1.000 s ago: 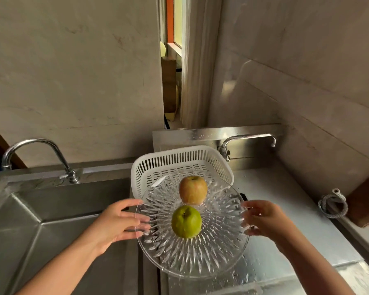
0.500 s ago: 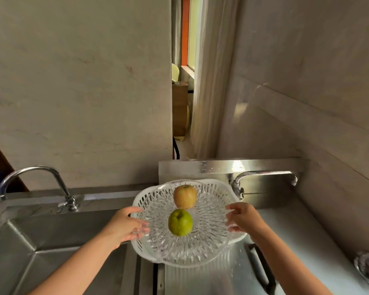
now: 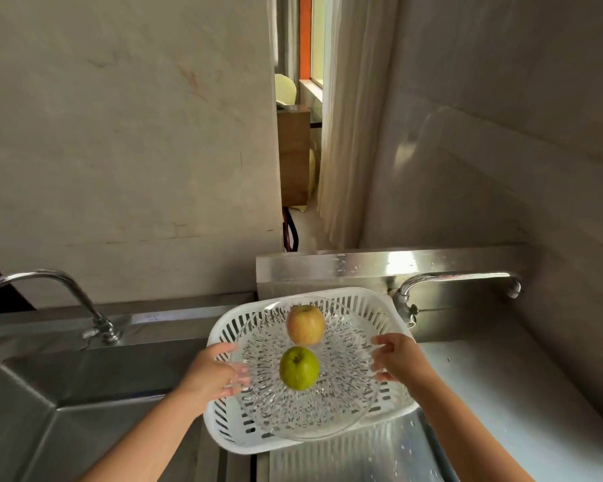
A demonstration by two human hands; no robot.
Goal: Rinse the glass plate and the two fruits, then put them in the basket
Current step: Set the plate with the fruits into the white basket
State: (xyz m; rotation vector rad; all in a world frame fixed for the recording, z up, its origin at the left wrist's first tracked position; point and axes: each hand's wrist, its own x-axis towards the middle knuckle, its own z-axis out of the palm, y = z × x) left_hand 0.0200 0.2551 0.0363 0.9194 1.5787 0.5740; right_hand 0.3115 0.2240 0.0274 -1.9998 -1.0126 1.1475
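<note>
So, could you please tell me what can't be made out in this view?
Head view only:
- Basket floor: hidden by the plate.
- Whether the plate rests on the basket: unclear.
- Left hand fingertips: blurred behind glass.
- Left tap spout: cut off by the edge.

Pale, marble-like wall panels streaked with faint reddish marks rise behind a stainless steel counter, where a sunken steel sink sits at left beneath a curved chrome tap. A second tap projects from a raised steel backsplash at right, both flecked with water drops. Between the wall panels, a narrow gap opens onto a further space: a sheer pale curtain hangs beside an orange-framed window admitting daylight, with a brown wooden cabinet and a pale yellow chair back just visible beyond. Soft light reflects off the right-hand wall.
</note>
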